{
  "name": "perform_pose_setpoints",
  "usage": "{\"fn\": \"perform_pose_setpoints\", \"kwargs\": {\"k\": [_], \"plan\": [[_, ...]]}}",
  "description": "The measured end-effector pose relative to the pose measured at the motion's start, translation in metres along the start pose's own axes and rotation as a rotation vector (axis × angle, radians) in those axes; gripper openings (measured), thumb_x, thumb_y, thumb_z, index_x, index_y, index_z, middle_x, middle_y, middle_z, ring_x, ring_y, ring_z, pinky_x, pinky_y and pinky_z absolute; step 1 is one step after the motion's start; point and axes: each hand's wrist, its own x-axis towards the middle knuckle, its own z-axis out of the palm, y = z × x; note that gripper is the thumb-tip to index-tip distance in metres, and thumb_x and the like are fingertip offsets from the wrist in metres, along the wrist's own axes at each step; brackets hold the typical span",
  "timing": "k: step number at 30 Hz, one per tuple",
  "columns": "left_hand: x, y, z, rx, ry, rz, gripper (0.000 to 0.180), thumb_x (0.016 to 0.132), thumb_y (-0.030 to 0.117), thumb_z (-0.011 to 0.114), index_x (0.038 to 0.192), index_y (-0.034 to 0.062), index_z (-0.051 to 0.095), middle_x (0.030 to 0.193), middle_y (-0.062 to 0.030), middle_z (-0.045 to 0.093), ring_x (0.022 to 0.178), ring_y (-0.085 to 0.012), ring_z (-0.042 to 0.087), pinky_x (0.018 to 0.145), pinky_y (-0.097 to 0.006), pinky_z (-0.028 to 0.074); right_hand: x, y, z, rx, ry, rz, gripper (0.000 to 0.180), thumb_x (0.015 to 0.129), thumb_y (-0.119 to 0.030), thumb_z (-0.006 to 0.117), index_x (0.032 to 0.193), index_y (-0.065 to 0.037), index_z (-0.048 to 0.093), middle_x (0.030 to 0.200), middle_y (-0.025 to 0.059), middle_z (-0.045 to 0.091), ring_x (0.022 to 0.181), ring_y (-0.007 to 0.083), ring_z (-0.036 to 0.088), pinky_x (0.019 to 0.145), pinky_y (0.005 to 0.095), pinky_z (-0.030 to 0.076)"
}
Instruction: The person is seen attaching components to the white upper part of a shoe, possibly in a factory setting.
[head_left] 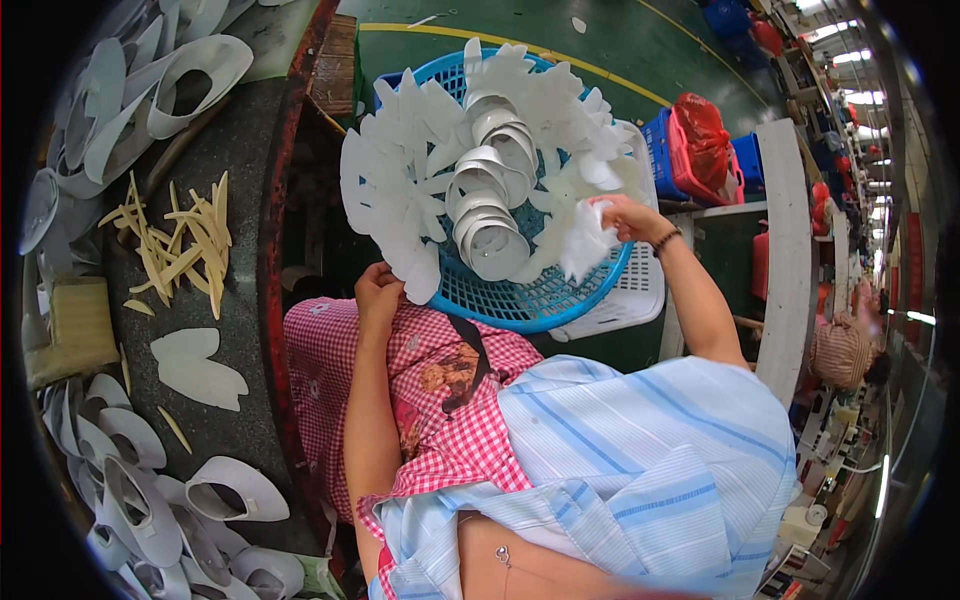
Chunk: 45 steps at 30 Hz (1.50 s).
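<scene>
A round blue plastic basket (pixel 545 300) sits in front of me, above my lap. White flat cut pieces (pixel 385 190) hang around its rim and curled white strips (pixel 490 195) lie stacked in its middle. My left hand (pixel 378 290) grips the near left edge of the basket, under the white pieces. My right hand (pixel 625 218) is at the right rim, closed on a white cut piece (pixel 588 240). A red checked apron (pixel 440 400) covers my lap.
A dark worktable (pixel 215 330) stands to my left with white shoe uppers (pixel 170 90), tan strips (pixel 185 245) and flat white pieces (pixel 200 368). A white basket (pixel 640 290) lies under the blue one. Blue and red crates (pixel 700 150) and another person (pixel 845 350) are on the right.
</scene>
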Motion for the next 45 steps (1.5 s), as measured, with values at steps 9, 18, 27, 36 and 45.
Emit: {"fn": "perform_pose_setpoints", "kwargs": {"k": [9, 18, 27, 36, 45], "plan": [[0.015, -0.02, -0.023, 0.026, 0.114, 0.17, 0.038, 0.074, -0.011, 0.059, 0.111, -0.0035, 0.059, 0.076, -0.0065, 0.063, 0.065, -0.0127, 0.06, 0.052, -0.025, 0.048, -0.056, -0.028, 0.045, 0.431, -0.26, -0.378, 0.088, 0.062, -0.01, 0.063, 0.144, 0.003, 0.035, 0.131, 0.0185, 0.054, 0.114, 0.0262, 0.057, 0.098, 0.0355, 0.045], [0.009, -0.015, -0.002, 0.364, 0.143, 0.366, 0.041, 0.076, 0.011, 0.068, 0.114, -0.0031, 0.06, 0.086, -0.017, 0.07, 0.076, -0.0282, 0.069, 0.07, -0.037, 0.054, -0.041, -0.176, 0.228, 0.337, -0.71, -0.771, 0.095, 0.061, -0.011, 0.064, 0.149, 0.001, 0.028, 0.15, 0.0165, 0.035, 0.137, 0.0276, 0.039, 0.114, 0.0344, 0.028], [-0.129, 0.221, -0.087, 1.081, 1.015, 1.141, 0.032, 0.074, 0.005, 0.066, 0.106, 0.0095, 0.064, 0.114, -0.0114, 0.063, 0.105, -0.0331, 0.056, 0.088, -0.046, 0.045, 0.017, -0.234, 0.229, 0.623, -1.111, -0.732, 0.075, 0.077, -0.02, 0.059, 0.143, 0.006, 0.033, 0.139, 0.0242, 0.047, 0.122, 0.036, 0.054, 0.107, 0.046, 0.042], [-0.11, 0.259, -0.187, 1.807, 0.666, 0.693, 0.017, 0.078, 0.012, 0.066, 0.095, 0.013, 0.067, 0.105, -0.0065, 0.065, 0.1, -0.0238, 0.065, 0.095, -0.046, 0.044, -0.004, -0.235, 0.253, 0.502, -0.909, -0.862, 0.07, 0.078, -0.02, 0.058, 0.137, 0.011, 0.038, 0.128, 0.0232, 0.058, 0.109, 0.0322, 0.063, 0.096, 0.0401, 0.051], [-0.131, 0.272, -0.279, 1.907, 1.111, 0.639, 0.027, 0.079, 0.006, 0.061, 0.105, 0.0124, 0.065, 0.124, -0.0109, 0.06, 0.122, -0.0251, 0.053, 0.106, -0.045, 0.036, 0.002, -0.265, 0.322, 0.333, -1.085, -0.808, 0.091, 0.067, -0.007, 0.061, 0.151, -0.004, 0.025, 0.149, 0.0184, 0.036, 0.133, 0.0319, 0.043, 0.113, 0.0387, 0.032]]}}
